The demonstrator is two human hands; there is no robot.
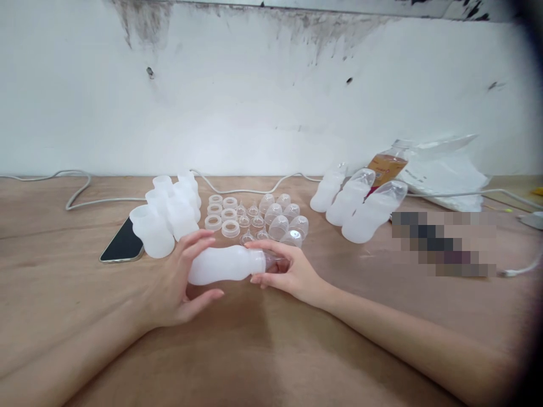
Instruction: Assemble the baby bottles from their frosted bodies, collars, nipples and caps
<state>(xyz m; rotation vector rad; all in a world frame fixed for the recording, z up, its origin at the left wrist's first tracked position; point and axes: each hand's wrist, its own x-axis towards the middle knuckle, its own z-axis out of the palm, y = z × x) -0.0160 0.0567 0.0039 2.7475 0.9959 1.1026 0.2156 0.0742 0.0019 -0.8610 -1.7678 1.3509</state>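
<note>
A frosted white baby bottle lies sideways in front of me, its neck pointing right. My right hand grips it at the collar and nipple end, fingers above and thumb below. Around the base, my left hand is open, with fingers and thumb spread apart from the bottle's sides; whether the palm touches it I cannot tell. Just behind are several collar rings, several clear nipples and several clear domed caps, partly hidden by my right hand.
Several uncapped bottle bodies stand at left, beside a dark phone. At right, three capped bottles stand in a slanting row. Behind them are a labelled bottle and a white plastic bag. A cable runs along the wall.
</note>
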